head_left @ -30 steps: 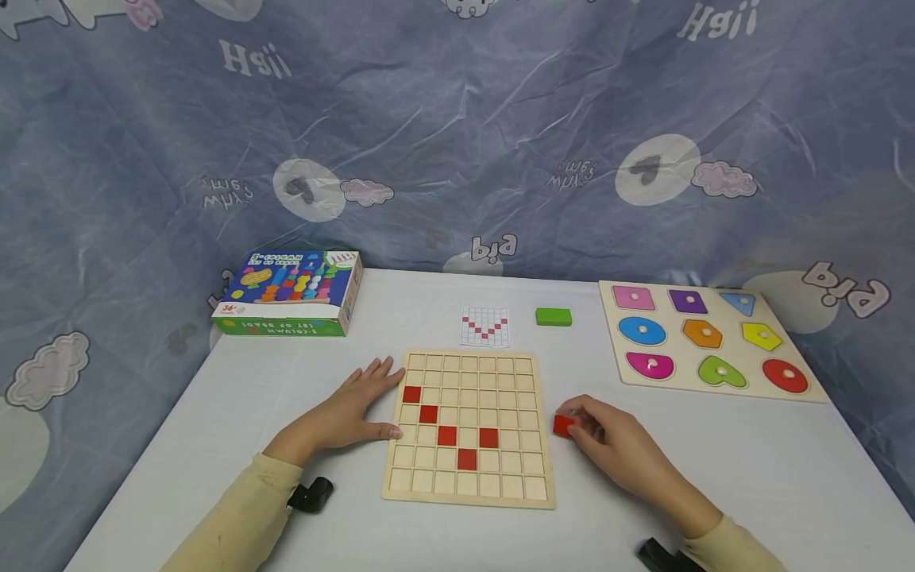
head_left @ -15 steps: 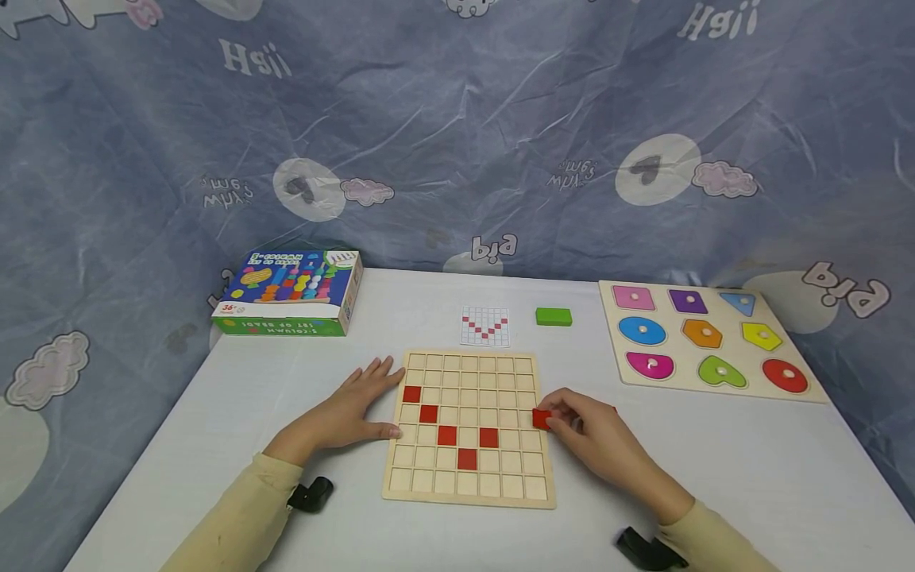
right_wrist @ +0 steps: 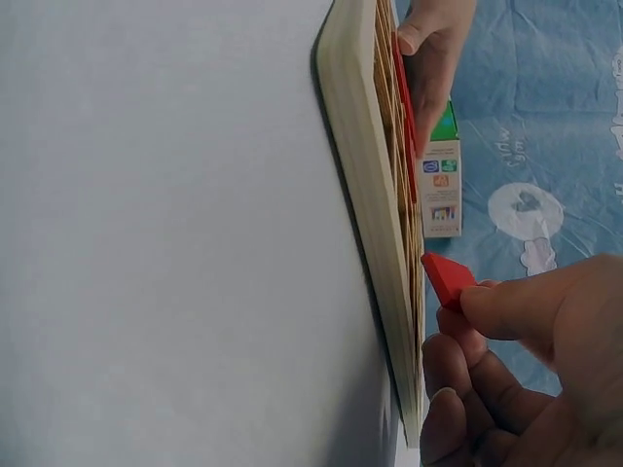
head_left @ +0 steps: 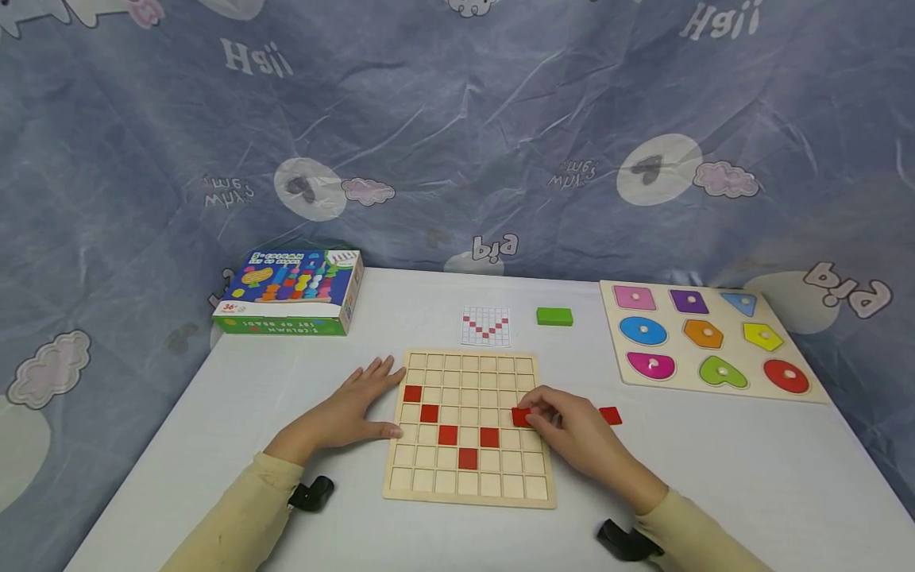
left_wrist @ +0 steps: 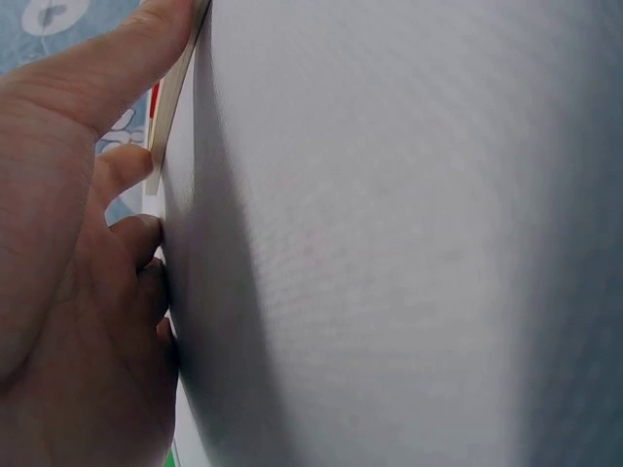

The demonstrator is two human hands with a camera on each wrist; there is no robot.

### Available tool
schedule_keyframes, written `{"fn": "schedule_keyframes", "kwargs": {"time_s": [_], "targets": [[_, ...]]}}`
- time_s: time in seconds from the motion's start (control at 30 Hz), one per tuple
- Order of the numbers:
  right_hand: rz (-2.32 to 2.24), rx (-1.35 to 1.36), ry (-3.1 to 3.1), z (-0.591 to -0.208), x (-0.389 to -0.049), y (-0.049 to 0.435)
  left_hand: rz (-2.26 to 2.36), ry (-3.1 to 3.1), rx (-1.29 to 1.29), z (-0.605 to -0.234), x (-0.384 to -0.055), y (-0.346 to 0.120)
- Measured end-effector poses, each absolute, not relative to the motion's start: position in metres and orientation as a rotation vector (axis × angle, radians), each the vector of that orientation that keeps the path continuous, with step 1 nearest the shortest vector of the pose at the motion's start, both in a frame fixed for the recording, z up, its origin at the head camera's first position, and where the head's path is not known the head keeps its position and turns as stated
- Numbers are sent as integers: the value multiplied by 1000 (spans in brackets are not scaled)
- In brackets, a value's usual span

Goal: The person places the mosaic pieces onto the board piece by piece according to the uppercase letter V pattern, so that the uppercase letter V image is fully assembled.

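My right hand pinches a red square tile between thumb and fingers, just above the right part of the wooden grid board. Several red tiles sit in cells of the board, in a slanting line with one more up to the right. On the left side, my left hand lies with spread, straight fingers, the thumb and a fingertip touching the board's left edge. The left wrist view shows that thumb against the board's rim.
Another red tile lies on the white table behind my right hand. Beyond the board are a pattern card and a green block. A shape puzzle board is at the right, a colourful box at the back left.
My right hand has moved left with the red tile, from beside the board to over its right columns. A red tile behind that hand has come into view. The left hand stays still.
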State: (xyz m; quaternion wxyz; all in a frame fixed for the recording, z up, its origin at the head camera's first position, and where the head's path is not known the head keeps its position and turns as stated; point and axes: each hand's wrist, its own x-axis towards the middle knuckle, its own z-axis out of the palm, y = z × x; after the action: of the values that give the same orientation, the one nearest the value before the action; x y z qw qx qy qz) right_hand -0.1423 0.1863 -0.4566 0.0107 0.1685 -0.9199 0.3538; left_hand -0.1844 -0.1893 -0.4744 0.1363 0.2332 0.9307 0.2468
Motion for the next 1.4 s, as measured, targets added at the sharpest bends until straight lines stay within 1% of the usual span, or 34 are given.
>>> {"fn": "schedule_keyframes", "kwargs": {"time_s": [0.27, 1.03, 1.4], "targets": [[1097, 503, -2906, -457, -143, 179, 723, 2689, 684, -473, -184, -189], [1097, 579, -2882, -459, -146, 169, 726, 2693, 687, -473, -184, -189], [1050, 543, -2929, -458, -148, 166, 725, 2697, 684, -473, -184, -190]]}}
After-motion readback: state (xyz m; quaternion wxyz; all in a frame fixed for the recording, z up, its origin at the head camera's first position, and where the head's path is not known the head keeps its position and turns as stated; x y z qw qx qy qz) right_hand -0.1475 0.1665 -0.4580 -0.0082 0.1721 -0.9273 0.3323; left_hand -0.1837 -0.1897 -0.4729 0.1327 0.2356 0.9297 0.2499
